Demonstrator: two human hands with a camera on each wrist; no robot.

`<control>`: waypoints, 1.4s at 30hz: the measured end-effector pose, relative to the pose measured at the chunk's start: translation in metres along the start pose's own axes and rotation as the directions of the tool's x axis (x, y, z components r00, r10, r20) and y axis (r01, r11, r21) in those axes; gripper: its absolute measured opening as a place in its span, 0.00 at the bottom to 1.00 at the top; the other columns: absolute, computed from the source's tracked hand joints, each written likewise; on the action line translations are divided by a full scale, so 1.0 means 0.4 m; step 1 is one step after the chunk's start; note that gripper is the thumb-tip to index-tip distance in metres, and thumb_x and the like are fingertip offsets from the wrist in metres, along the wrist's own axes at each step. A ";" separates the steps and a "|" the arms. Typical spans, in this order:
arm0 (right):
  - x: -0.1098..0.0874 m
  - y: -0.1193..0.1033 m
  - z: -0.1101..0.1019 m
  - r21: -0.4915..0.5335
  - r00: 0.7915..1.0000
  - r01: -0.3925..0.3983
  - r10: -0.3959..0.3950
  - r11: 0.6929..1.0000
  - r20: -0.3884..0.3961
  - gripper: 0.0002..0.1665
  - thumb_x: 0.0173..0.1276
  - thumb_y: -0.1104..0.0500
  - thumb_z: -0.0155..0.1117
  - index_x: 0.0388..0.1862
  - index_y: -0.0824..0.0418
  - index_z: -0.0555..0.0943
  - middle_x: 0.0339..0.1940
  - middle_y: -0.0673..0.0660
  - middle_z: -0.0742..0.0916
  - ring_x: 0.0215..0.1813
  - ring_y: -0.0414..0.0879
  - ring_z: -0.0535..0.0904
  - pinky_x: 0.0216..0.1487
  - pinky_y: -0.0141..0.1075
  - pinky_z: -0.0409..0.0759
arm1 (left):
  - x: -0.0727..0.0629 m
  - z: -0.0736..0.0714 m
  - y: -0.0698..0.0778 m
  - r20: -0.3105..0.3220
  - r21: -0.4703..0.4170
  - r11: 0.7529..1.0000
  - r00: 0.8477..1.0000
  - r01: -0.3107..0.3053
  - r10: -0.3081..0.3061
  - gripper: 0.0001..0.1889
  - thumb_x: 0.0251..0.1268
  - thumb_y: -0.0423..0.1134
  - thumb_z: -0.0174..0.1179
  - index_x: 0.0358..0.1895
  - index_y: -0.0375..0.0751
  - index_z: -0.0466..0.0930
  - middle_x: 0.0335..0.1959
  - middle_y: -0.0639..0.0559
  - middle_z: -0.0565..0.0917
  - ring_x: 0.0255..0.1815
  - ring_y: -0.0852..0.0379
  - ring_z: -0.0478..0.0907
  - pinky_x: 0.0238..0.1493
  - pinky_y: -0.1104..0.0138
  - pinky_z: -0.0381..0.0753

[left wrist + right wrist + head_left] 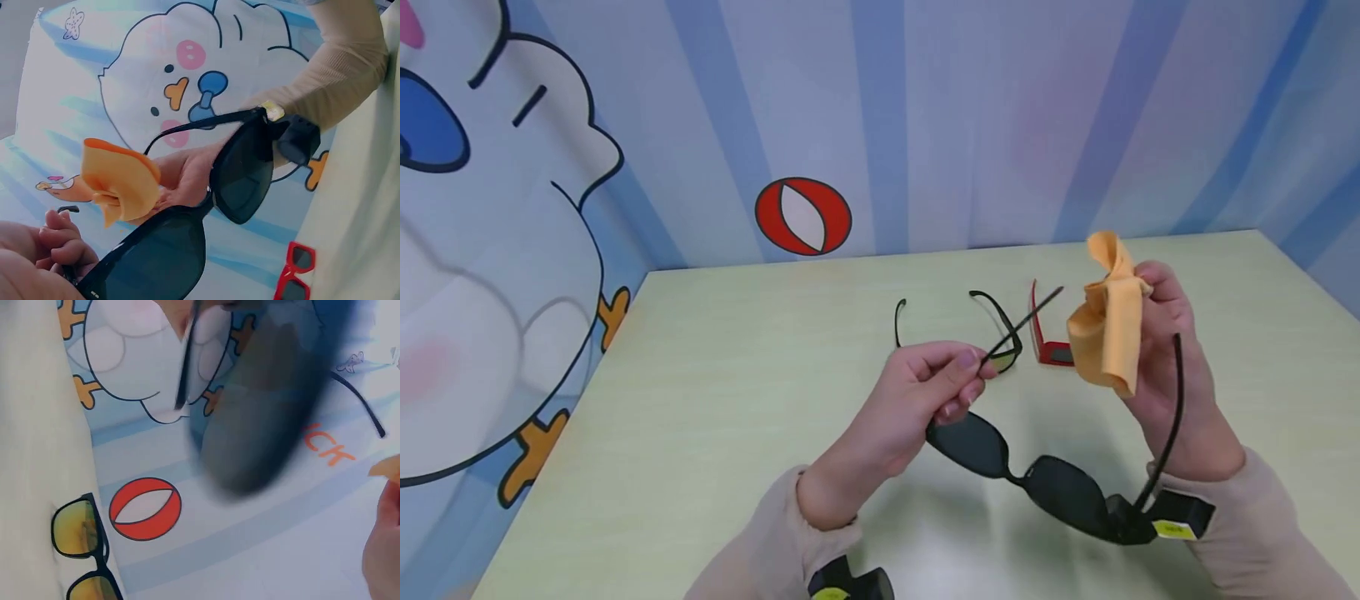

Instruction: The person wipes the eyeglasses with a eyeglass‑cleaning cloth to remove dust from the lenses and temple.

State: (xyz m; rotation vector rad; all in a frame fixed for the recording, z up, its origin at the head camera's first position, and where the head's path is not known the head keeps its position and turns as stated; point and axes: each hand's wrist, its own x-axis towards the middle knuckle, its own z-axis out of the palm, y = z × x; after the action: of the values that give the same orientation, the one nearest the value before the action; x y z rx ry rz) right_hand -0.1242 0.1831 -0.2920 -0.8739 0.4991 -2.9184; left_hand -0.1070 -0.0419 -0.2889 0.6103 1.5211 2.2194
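Black sunglasses [1063, 496] hang over the table, lenses lowest and tilted, with both temples unfolded. My left hand [910, 404] pinches one temple between thumb and fingers. The other temple [1176, 400] rises in front of my right wrist. In my right hand [1176, 383], a folded orange cloth [1108, 329] is held by thumb and fingers, apart from the lenses. The left wrist view shows both dark lenses [240, 175] with the cloth [119, 178] behind them. A dark lens [262, 406] looms blurred and close in the right wrist view.
Beyond my hands, glasses with yellow lenses [78, 528] and black frames lie on the pale table [737, 375]. Red-framed sunglasses [297, 272] lie beside them, partly behind the cloth in the head view. A striped blue wall [947, 125] borders the table's far edge.
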 end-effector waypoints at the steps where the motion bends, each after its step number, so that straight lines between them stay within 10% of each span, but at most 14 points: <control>1: 0.000 -0.004 0.001 0.003 1.000 -0.001 0.001 1.000 -0.031 0.09 0.73 0.74 0.38 0.43 0.73 0.69 0.44 0.74 0.80 0.45 0.62 0.81 0.43 0.47 0.80 | 0.000 -0.005 0.006 -0.011 -0.005 1.000 1.000 -0.011 0.011 0.13 0.72 0.29 0.45 0.42 0.16 0.70 0.20 0.54 0.71 0.20 0.63 0.61 0.23 0.75 0.61; 9: 0.018 -0.033 -0.015 0.080 0.955 -0.023 0.045 0.997 -0.293 0.10 0.72 0.72 0.41 0.48 0.68 0.69 0.48 0.67 0.78 0.48 0.59 0.80 0.46 0.47 0.79 | -0.001 -0.070 0.068 -0.203 -0.074 0.990 0.974 -0.119 0.102 0.13 0.72 0.29 0.44 0.33 0.39 0.79 0.19 0.54 0.70 0.18 0.63 0.60 0.20 0.75 0.58; 18: 0.026 -0.063 -0.030 0.130 0.931 -0.013 0.059 0.991 -0.359 0.11 0.72 0.70 0.44 0.50 0.66 0.70 0.48 0.65 0.79 0.48 0.59 0.80 0.47 0.48 0.78 | 0.026 -0.204 0.125 -0.518 -0.286 0.944 0.855 -0.167 -0.005 0.11 0.73 0.35 0.44 0.38 0.38 0.77 0.19 0.54 0.68 0.15 0.65 0.58 0.17 0.78 0.57; 32: 0.028 -0.066 -0.029 0.154 0.956 0.014 0.031 0.988 -0.291 0.13 0.73 0.70 0.43 0.53 0.70 0.70 0.49 0.68 0.78 0.49 0.62 0.79 0.49 0.48 0.76 | 0.041 -0.435 0.072 -0.541 -0.652 0.753 0.748 -0.084 -0.385 0.09 0.74 0.38 0.40 0.41 0.37 0.68 0.16 0.52 0.67 0.12 0.63 0.57 0.13 0.75 0.54; 42: 0.031 -0.068 -0.031 0.157 0.975 0.041 -0.006 0.987 -0.221 0.13 0.74 0.69 0.39 0.50 0.75 0.69 0.47 0.71 0.76 0.45 0.64 0.78 0.46 0.49 0.79 | 0.033 -0.497 0.032 -0.514 -0.712 0.700 0.727 -0.065 -0.455 0.08 0.74 0.36 0.39 0.45 0.36 0.66 0.20 0.49 0.72 0.13 0.61 0.61 0.15 0.74 0.57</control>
State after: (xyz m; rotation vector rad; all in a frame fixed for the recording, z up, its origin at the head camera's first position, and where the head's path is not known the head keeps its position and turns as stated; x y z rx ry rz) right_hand -0.1403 0.2105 -0.2864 -0.5438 0.2591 -3.0411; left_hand -0.2280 -0.1928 -0.3386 -0.6472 0.7516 2.6769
